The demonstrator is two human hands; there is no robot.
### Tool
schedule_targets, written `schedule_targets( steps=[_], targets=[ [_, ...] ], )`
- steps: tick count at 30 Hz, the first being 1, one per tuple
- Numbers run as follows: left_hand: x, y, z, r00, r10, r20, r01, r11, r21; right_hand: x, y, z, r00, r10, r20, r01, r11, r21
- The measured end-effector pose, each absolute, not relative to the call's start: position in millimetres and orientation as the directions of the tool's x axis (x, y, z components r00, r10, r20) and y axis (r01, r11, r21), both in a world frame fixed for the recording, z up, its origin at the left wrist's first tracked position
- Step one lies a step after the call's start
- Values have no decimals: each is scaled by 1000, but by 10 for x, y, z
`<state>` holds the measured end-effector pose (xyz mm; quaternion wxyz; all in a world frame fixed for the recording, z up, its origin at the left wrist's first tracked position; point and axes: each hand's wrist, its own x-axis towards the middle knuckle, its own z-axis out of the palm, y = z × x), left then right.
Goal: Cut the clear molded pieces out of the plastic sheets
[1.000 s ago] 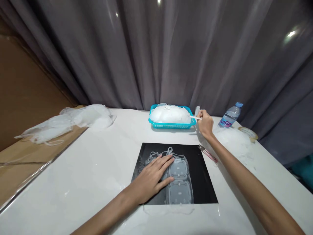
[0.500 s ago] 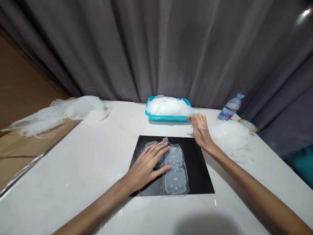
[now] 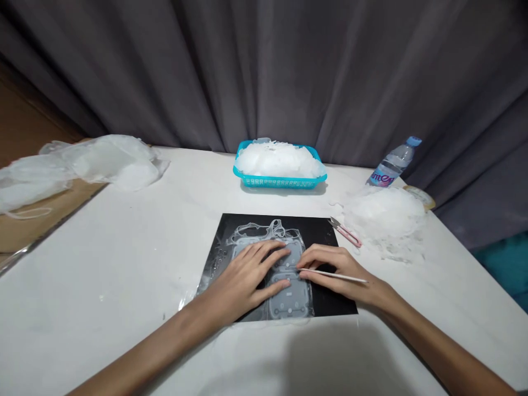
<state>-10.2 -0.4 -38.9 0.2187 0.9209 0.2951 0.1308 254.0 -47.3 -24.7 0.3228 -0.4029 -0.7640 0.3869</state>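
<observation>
A translucent moulded plastic sheet with several rounded pockets lies on a black square mat in the middle of the white table. My left hand rests flat on the sheet, fingers stretched out. My right hand sits just to its right on the mat, fingers curled around a thin white stick whose tip points at the sheet.
A turquoise basket heaped with white plastic pieces stands at the back. A loose white pile, small pink snips, a water bottle and a tape roll are on the right. Clear plastic bags lie at the left over cardboard.
My right hand came back from the basket to the mat with the white stick and now rests beside my left hand. The view tilted down slightly.
</observation>
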Motion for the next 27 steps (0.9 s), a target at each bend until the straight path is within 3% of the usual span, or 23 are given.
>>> schedule_targets(
  steps=[7, 16, 24, 27],
  targets=[
    [-78, 3, -395, 782, 616, 94, 497, -708, 502, 2525, -502, -342, -508, 823, 255, 342, 464, -817],
    [-78, -10, -403, 774, 622, 116, 475, -693, 542, 2541, -495, -327, -542, 804, 244, 384, 495, -780],
    [-69, -2, -412, 788, 607, 106, 488, -720, 494, 2472, -523, -379, -643, 645, 413, 466, 758, -457],
    [-65, -2, -410, 791, 602, 105, 491, -728, 478, 2470, -531, -368, -643, 652, 401, 476, 751, -458]
  ],
)
